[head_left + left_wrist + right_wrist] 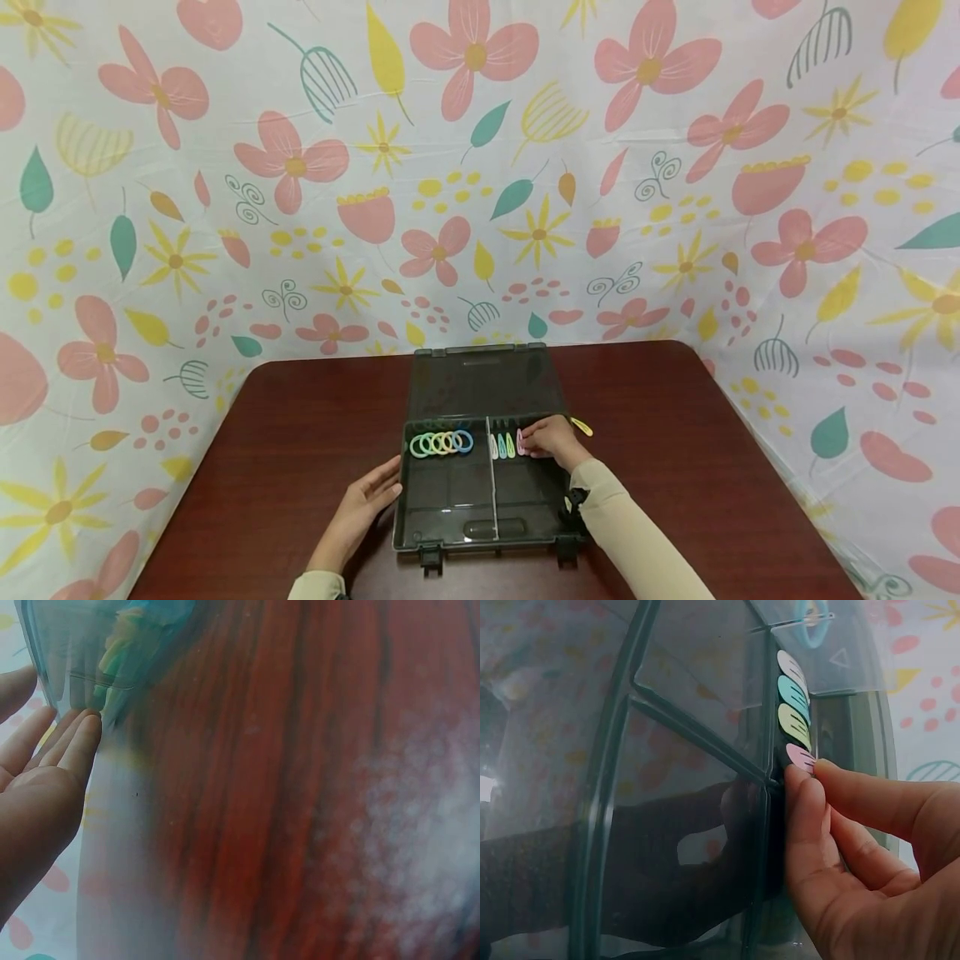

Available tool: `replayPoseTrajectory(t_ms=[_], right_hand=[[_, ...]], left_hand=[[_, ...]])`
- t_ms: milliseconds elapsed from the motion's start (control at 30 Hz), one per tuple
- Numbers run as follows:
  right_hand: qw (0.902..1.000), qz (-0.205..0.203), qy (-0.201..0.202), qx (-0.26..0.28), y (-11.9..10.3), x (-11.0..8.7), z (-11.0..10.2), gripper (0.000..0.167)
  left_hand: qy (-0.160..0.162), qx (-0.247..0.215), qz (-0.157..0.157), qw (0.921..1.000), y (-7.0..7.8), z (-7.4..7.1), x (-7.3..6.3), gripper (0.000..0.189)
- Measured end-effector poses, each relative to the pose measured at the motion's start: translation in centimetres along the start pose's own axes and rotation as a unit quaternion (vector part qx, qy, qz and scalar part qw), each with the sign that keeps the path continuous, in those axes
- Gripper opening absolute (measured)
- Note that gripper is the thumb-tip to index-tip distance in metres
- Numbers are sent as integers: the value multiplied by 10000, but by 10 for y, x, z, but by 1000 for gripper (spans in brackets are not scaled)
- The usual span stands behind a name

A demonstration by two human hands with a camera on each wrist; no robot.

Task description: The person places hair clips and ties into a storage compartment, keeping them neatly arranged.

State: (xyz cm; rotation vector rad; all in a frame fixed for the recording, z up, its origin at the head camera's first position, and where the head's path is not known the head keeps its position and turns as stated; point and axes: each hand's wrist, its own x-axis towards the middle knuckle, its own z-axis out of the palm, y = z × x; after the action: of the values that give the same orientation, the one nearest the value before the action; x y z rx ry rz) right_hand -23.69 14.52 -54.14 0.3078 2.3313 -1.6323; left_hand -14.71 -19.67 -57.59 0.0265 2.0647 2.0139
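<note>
A dark see-through plastic box (450,500) lies on the table with its lid (483,387) raised at the back. My right hand (555,440) reaches into its right compartment and pinches a pink snap hair clip (798,755) between thumb and fingertips. Left of that clip stand a green clip (792,724), a teal clip (792,691) and a pale clip (787,664) in a row. Several pastel hair ties (464,442) overlap in a row in the left compartment. With fairly straight fingers, my left hand (365,500) touches the box's left side.
A yellow hair clip (582,427) lies just right of the box, beyond my right wrist. The box's two latches (431,557) face the front. A white divider (492,483) separates its compartments. Behind the dark red table (300,425) hangs a flowered cloth (480,192).
</note>
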Motion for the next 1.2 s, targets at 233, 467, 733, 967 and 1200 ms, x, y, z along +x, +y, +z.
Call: replayPoseTrajectory(t_ms=[233, 467, 733, 967, 1200], right_hand=[[10000, 41, 32, -5, 0, 1, 1, 12], [9998, 5, 131, -170, -2, 2, 1, 9], [9989, -86, 235, -400, -1, 1, 2, 6], [9982, -192, 342, -465, 1, 2, 4, 6], [9984, -234, 319, -395, 0, 2, 4, 5]], left_hand=[[24, 22, -2, 10000, 1, 0, -1, 58], [15, 8, -16, 10000, 1, 1, 1, 58], [30, 32, -24, 10000, 1, 1, 1, 57], [25, 19, -60, 10000, 1, 1, 1, 57], [1, -24, -25, 10000, 1, 0, 0, 57]])
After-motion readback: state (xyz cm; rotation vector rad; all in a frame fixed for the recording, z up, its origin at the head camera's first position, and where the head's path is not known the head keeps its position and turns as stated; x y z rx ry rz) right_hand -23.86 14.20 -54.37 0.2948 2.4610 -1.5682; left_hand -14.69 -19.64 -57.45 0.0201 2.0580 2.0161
